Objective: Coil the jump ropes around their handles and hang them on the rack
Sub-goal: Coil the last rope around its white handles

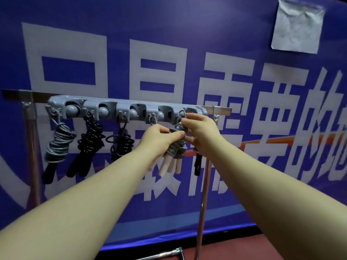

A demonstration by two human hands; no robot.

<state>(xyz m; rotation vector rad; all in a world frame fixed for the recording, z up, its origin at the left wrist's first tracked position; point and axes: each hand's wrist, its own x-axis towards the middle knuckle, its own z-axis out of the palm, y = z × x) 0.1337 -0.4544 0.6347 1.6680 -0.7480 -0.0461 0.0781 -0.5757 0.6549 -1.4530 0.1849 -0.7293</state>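
Three hung ropes (90, 143) crowd the rack (127, 109) at left; open banner (262, 166) space lies right.

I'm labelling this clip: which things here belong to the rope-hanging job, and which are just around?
Job: grey rack; pink-handled rope held by left hand and right hand; three hung ropes.
Around: blue banner; paper sheet; metal stand.

I see both hands at the right end of the grey rack (127, 107): my left hand (159, 137) grips a coiled grey jump rope (175, 147) with pale handles, my right hand (199, 128) pinches its loop at the last hook (181, 114).
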